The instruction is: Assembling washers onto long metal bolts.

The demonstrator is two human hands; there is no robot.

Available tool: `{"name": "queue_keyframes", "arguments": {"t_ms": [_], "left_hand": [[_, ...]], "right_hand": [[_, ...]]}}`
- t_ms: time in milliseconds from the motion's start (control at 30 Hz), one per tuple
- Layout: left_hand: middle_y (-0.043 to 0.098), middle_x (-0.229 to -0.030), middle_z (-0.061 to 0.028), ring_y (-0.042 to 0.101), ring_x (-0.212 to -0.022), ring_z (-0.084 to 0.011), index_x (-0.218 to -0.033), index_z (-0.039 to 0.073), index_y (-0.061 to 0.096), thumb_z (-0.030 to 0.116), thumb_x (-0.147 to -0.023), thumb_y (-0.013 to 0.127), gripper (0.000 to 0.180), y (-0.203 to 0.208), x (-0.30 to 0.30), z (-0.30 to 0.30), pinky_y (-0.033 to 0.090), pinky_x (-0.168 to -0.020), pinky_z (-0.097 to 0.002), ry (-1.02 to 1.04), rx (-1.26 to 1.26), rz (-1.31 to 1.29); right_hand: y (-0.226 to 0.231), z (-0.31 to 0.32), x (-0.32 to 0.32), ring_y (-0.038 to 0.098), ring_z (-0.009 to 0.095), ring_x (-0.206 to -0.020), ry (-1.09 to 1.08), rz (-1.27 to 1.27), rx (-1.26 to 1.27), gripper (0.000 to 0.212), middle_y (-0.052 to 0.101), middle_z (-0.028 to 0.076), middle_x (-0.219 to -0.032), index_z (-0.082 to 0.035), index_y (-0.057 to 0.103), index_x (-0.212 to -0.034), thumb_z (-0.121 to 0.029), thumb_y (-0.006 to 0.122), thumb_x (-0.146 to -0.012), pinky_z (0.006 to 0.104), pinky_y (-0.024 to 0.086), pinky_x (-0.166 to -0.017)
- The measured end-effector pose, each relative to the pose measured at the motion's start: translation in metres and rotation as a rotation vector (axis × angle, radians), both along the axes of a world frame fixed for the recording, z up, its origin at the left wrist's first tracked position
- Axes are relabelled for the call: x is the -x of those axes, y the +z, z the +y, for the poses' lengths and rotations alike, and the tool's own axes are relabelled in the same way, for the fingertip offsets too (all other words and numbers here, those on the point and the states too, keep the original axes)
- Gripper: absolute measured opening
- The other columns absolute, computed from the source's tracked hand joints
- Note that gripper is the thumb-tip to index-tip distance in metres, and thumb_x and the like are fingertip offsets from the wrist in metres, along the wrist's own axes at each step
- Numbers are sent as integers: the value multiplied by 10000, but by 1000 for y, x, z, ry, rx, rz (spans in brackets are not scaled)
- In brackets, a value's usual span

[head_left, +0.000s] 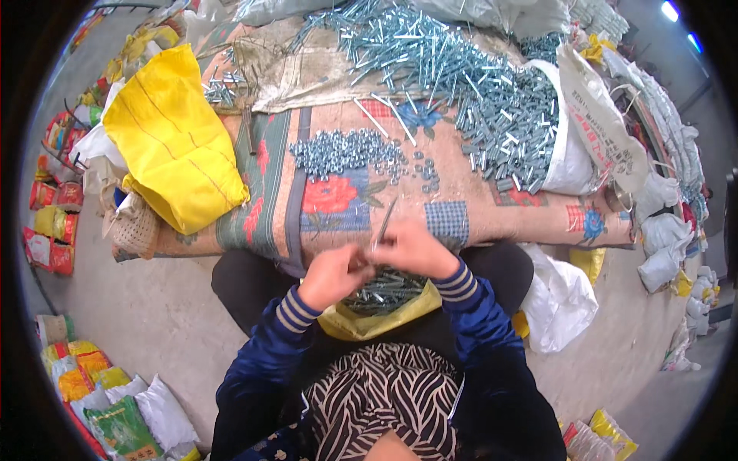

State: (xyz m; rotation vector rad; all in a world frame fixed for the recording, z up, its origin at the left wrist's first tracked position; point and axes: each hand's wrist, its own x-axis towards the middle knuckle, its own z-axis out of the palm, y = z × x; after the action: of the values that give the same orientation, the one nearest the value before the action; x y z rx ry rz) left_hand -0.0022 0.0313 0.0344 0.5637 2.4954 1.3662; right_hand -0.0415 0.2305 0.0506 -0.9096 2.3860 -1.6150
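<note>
My right hand [421, 250] pinches a thin metal bolt [386, 218] that points up and away from me. Close beside it, my left hand [332, 275] has its fingers closed near the bolt's lower end; motion blur hides what they hold. Under both hands, a yellow sack [369, 326] in my lap holds many metal bolts [388, 292]. On the padded cloth just beyond my hands lies a pile of small nuts [338, 154], with loose nuts [427, 173] to its right.
Loose long bolts [407, 46] cover the far side, with short metal sleeves [507, 127] spilling from a white sack [573, 150] at right. A yellow sack [173, 138] and a woven basket [132, 227] are at left. Filled bags [123, 422] stand on the floor.
</note>
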Motion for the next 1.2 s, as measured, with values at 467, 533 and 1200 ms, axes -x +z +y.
{"name": "queue_keyframes", "arguments": {"t_ms": [467, 533, 1200], "left_hand": [[633, -756, -204, 641, -748, -345, -900, -21, 562, 262, -838, 584, 290, 1, 241, 13, 492, -648, -452, 224, 90, 285], [634, -850, -258, 606, -894, -404, -955, -30, 552, 290, -814, 595, 352, 1, 278, 38, 475, -759, -483, 345, 296, 397], [606, -916, -223, 596, -869, -402, -942, 23, 565, 74, -700, 621, 254, -21, 342, 104, 482, -767, -460, 294, 307, 398]], "right_hand": [[2, 120, 249, 632, 372, -846, -1043, 408, -750, 325, 656, 208, -883, -4, 619, -951, -256, 657, -749, 453, 501, -737], [0, 125, 281, 635, 361, -891, -1104, 160, -990, 392, 652, 210, -961, -10, 629, -964, -320, 674, -728, 447, 507, -764], [-43, 180, 275, 601, 250, -654, -694, -149, -364, 311, 618, 127, -689, -7, 607, -703, -226, 788, -578, 331, 477, -628]]}}
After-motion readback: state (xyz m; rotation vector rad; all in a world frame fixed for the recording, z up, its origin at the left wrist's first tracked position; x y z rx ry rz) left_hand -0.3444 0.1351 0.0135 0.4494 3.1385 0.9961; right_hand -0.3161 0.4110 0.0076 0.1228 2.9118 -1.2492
